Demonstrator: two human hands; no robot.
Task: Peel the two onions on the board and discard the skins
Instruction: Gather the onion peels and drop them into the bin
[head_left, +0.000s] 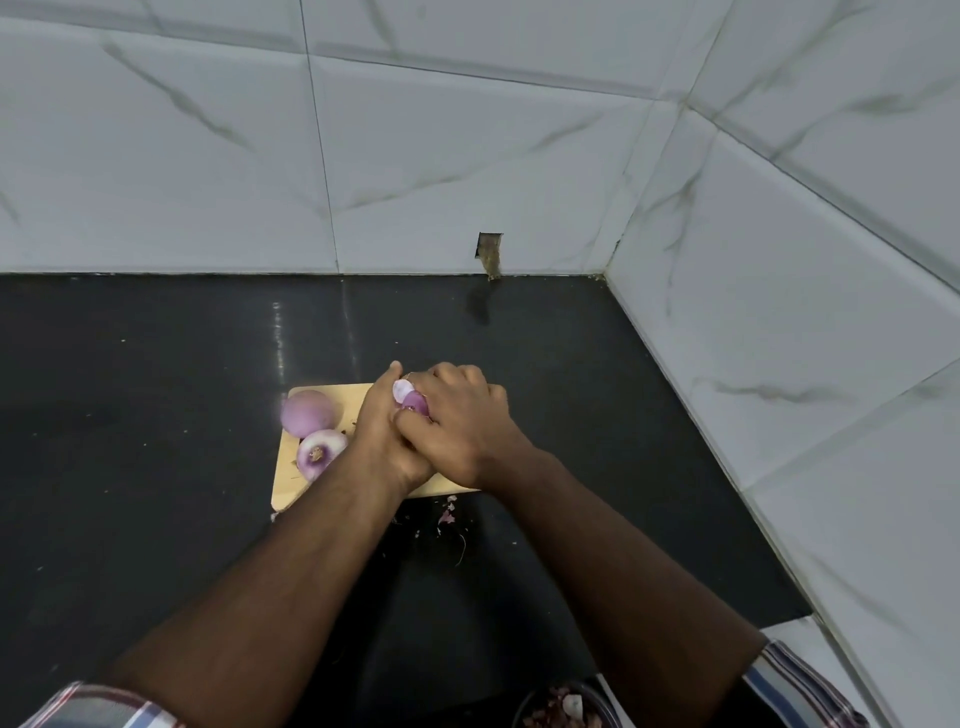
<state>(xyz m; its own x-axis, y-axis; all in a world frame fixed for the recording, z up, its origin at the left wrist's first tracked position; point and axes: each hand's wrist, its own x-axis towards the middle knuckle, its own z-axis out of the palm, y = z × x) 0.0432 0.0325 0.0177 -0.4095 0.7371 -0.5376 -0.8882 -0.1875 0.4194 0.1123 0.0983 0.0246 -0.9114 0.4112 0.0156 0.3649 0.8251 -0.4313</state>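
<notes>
While two peeled purple onions sit on the pale wooden board, both hands, left hand and right hand, grip a third purple onion.

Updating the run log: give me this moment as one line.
left hand: grips onion | right hand: grips held onion | two onions on board | skin scraps on counter

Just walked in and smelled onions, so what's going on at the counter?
A person is peeling an onion, held between the left hand and the right hand over a wooden board. Two more onions lie on the board's left side. Bits of skin lie on the dark counter, and a bowl of scraps sits at the near edge.
</notes>
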